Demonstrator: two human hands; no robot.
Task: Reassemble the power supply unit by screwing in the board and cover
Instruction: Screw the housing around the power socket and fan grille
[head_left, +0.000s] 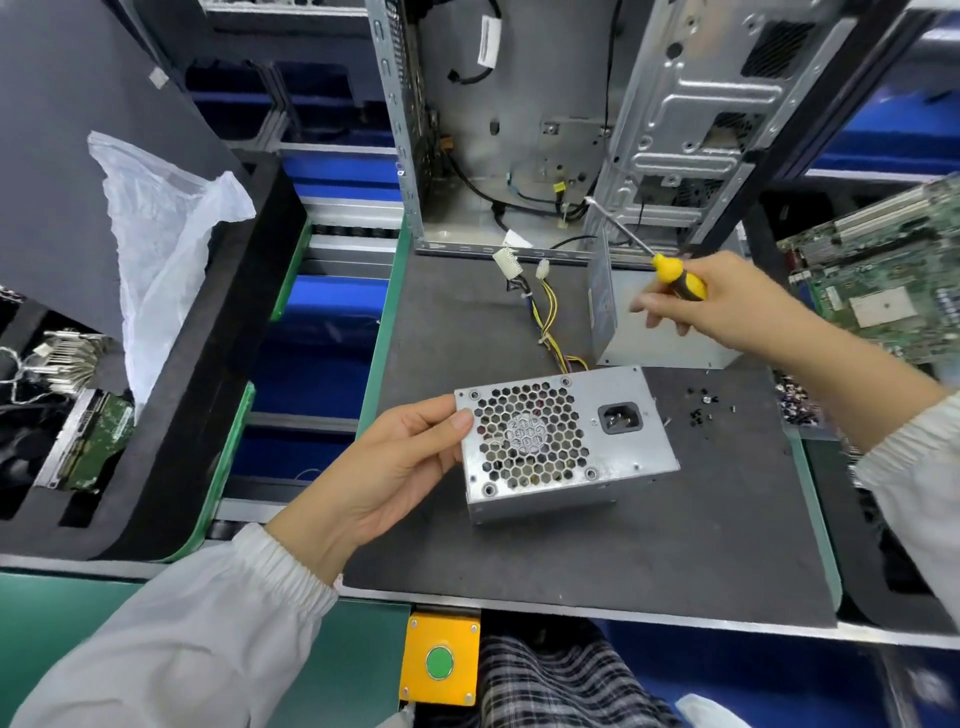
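Hands | left (395, 467) grips power supply (566, 441) | right (727, 304) holds screwdriver (675, 275)

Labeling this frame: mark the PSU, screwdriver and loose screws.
PSU (613, 447): head view, rear panel beside the socket.
Screwdriver (680, 278): head view, yellow handle.
Screws (701, 402): head view, middle of the cluster.
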